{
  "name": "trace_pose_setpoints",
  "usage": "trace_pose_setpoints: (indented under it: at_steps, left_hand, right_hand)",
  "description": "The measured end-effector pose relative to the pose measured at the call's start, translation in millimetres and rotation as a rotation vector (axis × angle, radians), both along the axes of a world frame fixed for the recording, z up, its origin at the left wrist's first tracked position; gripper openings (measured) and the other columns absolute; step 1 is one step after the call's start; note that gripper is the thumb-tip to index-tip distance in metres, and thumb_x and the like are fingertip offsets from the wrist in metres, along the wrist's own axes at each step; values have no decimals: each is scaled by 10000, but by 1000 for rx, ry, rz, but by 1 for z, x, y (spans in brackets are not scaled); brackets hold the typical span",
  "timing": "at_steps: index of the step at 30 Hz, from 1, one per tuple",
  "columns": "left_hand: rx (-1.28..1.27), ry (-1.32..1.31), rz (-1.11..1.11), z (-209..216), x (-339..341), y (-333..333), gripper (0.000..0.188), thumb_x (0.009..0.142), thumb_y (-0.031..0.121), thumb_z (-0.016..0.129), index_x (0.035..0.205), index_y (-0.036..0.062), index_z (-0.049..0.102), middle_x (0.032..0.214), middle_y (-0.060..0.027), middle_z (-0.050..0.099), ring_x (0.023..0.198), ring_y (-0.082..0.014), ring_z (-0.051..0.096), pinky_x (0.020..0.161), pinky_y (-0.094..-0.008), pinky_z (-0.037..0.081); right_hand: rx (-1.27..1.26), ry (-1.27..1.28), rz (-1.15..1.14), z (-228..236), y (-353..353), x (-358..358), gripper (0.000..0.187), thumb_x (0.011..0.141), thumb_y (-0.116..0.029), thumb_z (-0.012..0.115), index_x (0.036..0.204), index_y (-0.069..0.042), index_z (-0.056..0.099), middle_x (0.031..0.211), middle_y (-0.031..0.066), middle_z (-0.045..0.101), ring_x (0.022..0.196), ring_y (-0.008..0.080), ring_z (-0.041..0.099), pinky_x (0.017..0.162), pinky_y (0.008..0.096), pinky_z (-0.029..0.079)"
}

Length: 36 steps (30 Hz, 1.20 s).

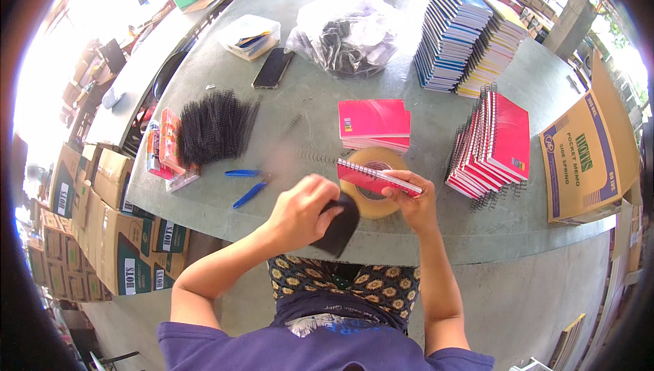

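Observation:
A red notebook (371, 179) is pinched in my right hand (414, 201), tilted above a wide roll of clear tape (378, 209) that lies flat on the table. From the notebook's left end a dark wire-like coil (318, 156) sticks out, partly threaded along its edge. My left hand (304, 209) is closed, its thumb over a flat black pad (338, 231) at the table's near edge. Blue-handled snips (247, 192) lie left of that hand. Just behind the tape sits a short stack of red notebook blocks (375, 120).
Loose black coils (218, 126) are heaped at left, beside orange-red packets (169, 141). Bound red notebooks (494, 143) stand at right, near an open carton (591, 156). Farther back are a phone (273, 68), a plastic tub (251, 36), a clear bag (347, 34) and tall notebook stacks (449, 37).

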State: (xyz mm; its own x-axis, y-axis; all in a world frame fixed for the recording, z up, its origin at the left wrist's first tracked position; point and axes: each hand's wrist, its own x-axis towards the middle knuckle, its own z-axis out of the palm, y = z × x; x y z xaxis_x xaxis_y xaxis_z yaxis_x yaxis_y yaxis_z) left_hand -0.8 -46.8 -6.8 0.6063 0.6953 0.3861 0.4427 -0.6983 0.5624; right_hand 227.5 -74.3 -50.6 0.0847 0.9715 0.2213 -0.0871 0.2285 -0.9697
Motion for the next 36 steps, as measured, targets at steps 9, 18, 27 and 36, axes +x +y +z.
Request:
trace_pose_setpoints:
  at_steps: [9,18,27,36]
  left_hand:
    - [516,45,86,17,16,21,343,670,112,728,981,100,586,871,-89,578,850,-270,571,816,-361,416]
    - [292,77,-17,13,14,35,198,764,179,691,901,82,588,803,-31,583,793,-209,577,798,-348,404]
    - [314,69,-32,7,9,41,174,764,190,693,879,99,600,824,-22,592,813,-202,571,784,-348,397]
    - [368,13,-73,3,9,44,163,757,164,687,888,102,610,823,-17,618,819,-202,589,804,-353,399]
  right_hand:
    - [67,13,82,-15,27,1,205,758,0,729,961,-3,694,918,56,692,787,69,594,700,207,475]
    - [-54,-3,140,1,12,-3,214,749,24,723,960,-6,702,941,58,689,864,104,613,782,235,489]
    - [-41,-11,101,-5,14,-16,255,755,-16,734,1006,-8,693,979,58,684,883,98,607,802,230,502]
    - [-73,-46,74,-5,7,-18,275,772,-25,727,1044,-16,684,976,46,679,879,85,599,790,226,503]
